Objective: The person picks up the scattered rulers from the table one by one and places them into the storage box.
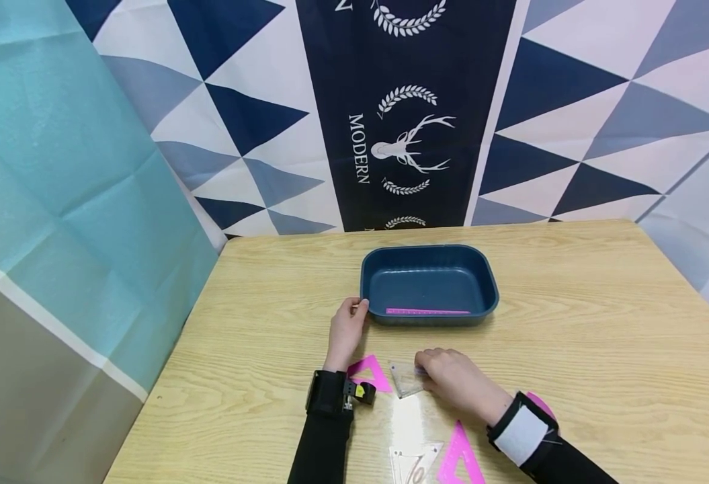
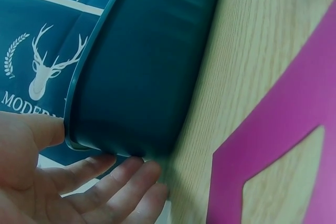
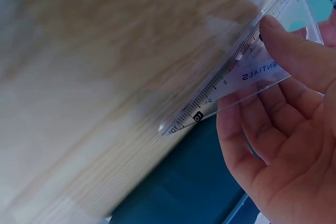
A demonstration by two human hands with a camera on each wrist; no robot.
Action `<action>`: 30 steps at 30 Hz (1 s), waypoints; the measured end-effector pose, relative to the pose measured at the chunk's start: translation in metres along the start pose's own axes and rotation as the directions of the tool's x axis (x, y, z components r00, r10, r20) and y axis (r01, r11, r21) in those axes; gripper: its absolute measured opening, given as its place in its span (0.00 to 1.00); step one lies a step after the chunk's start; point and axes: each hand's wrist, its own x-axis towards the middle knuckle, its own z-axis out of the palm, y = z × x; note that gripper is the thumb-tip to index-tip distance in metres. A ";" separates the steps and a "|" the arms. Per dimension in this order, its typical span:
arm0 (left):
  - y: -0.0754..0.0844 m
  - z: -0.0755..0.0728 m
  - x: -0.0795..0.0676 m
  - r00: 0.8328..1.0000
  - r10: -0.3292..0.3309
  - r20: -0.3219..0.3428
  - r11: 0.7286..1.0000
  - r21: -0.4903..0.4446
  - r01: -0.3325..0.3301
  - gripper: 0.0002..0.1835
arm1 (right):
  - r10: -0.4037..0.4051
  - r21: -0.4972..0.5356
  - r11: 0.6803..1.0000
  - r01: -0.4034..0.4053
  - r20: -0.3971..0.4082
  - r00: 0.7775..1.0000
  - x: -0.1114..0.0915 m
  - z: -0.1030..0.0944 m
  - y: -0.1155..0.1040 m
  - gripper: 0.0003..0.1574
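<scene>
In the head view my left hand (image 1: 345, 333) holds the near left corner of a dark blue plastic bin (image 1: 428, 322). In the left wrist view its thumb lies at the bin's rim and its fingers touch the outer wall. My right hand (image 1: 458, 382) pinches a clear set square (image 1: 404, 382) between thumb and fingers, in front of the bin. Printed scale marks on this set square (image 3: 252, 66) show in the right wrist view. A pink ruler (image 1: 428, 312) lies inside the bin along its near wall. Beside my left wrist is a pink set square (image 1: 381, 375).
Near the front edge of the view lie another clear set square (image 1: 396, 457) and a second pink set square (image 1: 458, 440). A rounded pink piece (image 1: 541, 405) is partly hidden by my right wrist. The wooden table (image 1: 602, 302) meets patterned cloth (image 1: 408, 154) at the back.
</scene>
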 end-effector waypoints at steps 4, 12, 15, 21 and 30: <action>-0.002 0.001 0.000 1.000 0.008 -0.002 1.000 0.005 -0.008 0.19 | 0.003 0.003 1.000 -0.003 -0.003 1.000 -0.002 -0.001 -0.001 0.14; -0.001 0.002 0.002 1.000 0.018 0.007 1.000 0.006 -0.018 0.20 | -0.026 0.010 1.000 0.027 -0.111 0.993 0.002 -0.004 0.005 0.14; 0.000 0.002 0.002 1.000 0.016 0.006 1.000 0.001 -0.016 0.20 | -0.034 0.013 0.999 0.035 -0.119 0.992 0.005 -0.008 0.008 0.14; 0.000 0.003 0.003 1.000 0.012 0.004 1.000 -0.006 -0.012 0.18 | 0.001 0.017 1.000 0.002 -0.167 0.986 0.009 -0.023 0.014 0.14; -0.004 -0.001 0.001 1.000 0.015 0.006 1.000 -0.007 -0.015 0.19 | 0.002 0.011 1.000 0.001 -0.304 0.953 0.017 -0.037 0.013 0.11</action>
